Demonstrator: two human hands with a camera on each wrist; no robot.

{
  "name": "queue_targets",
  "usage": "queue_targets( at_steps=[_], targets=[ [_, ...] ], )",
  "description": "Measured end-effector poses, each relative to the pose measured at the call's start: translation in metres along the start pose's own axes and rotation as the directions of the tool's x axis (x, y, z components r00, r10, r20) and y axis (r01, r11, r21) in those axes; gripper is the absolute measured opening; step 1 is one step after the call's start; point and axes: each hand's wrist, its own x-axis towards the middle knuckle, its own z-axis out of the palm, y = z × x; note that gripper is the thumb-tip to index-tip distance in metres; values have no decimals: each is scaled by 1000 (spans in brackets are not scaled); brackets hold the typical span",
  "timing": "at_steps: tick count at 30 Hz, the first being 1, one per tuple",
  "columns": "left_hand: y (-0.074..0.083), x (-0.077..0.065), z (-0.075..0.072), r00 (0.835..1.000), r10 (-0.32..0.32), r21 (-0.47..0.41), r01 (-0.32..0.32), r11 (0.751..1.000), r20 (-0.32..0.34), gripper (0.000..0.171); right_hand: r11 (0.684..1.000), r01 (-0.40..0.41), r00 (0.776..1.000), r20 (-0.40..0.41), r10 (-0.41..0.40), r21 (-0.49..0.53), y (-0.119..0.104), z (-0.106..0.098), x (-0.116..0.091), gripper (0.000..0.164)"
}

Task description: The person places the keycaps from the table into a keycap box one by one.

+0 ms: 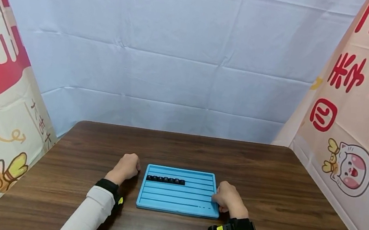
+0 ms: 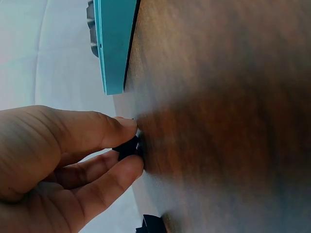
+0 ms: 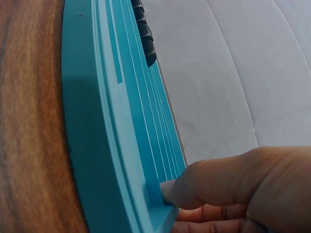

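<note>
A light-blue tray with raised ridges lies flat on the dark wooden table, in front of me. On one of its upper ridges stands a row of several small black blocks, starting at the left side. Left of the tray, close over the tabletop, my left hand pinches a small black block between thumb and fingers, mostly hidden by them. My right hand holds the tray's right edge, the thumb over the rim on the inside and the other fingers outside.
The brown table extends around the tray on all sides. Another black object lies at the bottom of the left wrist view. A pale blue cloth hangs behind the table, with printed cloths at left and right.
</note>
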Motion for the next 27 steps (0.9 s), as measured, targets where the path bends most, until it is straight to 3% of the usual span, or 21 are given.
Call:
queue_targets(
  at_steps=[19, 27],
  targets=[
    [0, 1, 0, 999, 31, -15, -31, 999, -13, 8, 1000, -17, 1000, -2, 17, 7, -3, -4, -1, 43],
    [1, -2, -2, 1000, 18, -107, -18, 994, 1, 11, 1000, -12, 1000, 0, 12, 14, -2, -1, -2, 43]
  ],
)
